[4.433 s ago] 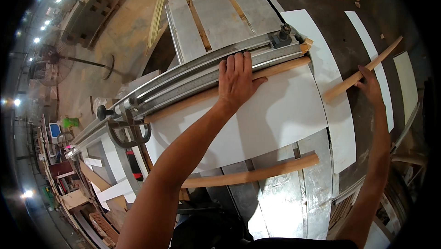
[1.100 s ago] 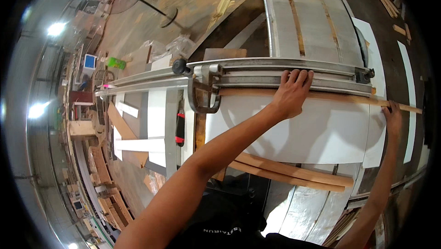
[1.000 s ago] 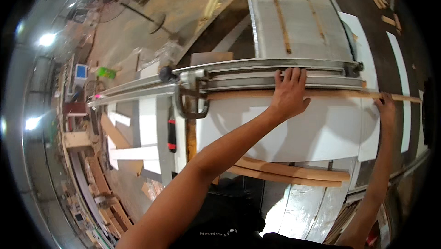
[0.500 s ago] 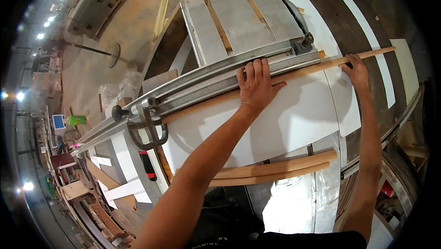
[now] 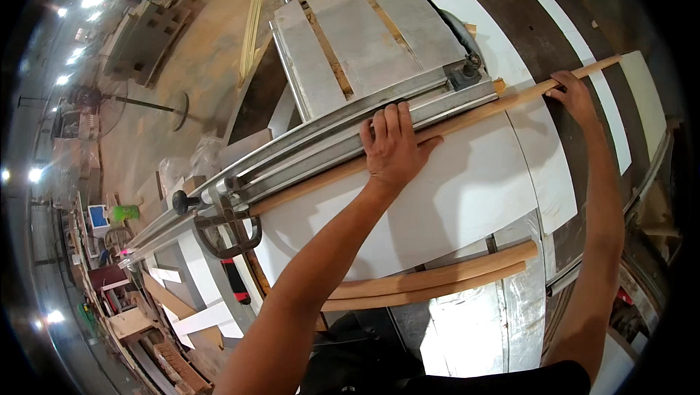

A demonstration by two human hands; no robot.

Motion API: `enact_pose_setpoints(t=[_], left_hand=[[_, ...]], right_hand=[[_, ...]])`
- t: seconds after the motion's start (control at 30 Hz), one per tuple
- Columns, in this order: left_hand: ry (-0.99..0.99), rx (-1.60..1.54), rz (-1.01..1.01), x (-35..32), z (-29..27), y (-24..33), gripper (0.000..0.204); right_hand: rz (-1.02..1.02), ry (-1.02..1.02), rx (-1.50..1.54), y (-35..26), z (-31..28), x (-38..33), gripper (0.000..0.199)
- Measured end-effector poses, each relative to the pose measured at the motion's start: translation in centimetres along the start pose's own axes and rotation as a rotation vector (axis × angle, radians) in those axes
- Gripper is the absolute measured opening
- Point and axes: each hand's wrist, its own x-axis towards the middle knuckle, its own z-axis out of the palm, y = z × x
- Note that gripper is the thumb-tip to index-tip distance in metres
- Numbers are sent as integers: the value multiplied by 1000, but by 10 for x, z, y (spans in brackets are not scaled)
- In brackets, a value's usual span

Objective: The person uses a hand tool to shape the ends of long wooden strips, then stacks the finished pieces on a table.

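- long wooden strip (image 5: 467, 119) lies on white tabletop (image 5: 467, 198), against metal fence rail (image 5: 328, 143)
- left hand (image 5: 394, 148) flat, fingers spread, pressing strip
- right hand (image 5: 576, 96) fingers curled on strip's far end
- two curved wood pieces (image 5: 437, 282) near tabletop's front edge

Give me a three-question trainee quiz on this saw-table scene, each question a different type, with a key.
1. True or false: the left hand lies flat on the wood strip beside the metal fence.
2. Multiple choice: the right hand is at the strip's A) far right part, B) middle, C) left end.
3. Fill in: near the table's front edge lie two curved wood ______, touched by neither hand.

Key: 1 true; 2 A; 3 strips.
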Motion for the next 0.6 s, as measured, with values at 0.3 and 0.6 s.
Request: enact_pose_setpoints(t=[0.3,0.6], left_hand=[[25,14,19,2,0,-2,87],[30,24,26,1,0,-3,86]], right_hand=[[23,-46,82,-2,1,3,49],[22,-76,98,1,1,6,48]])
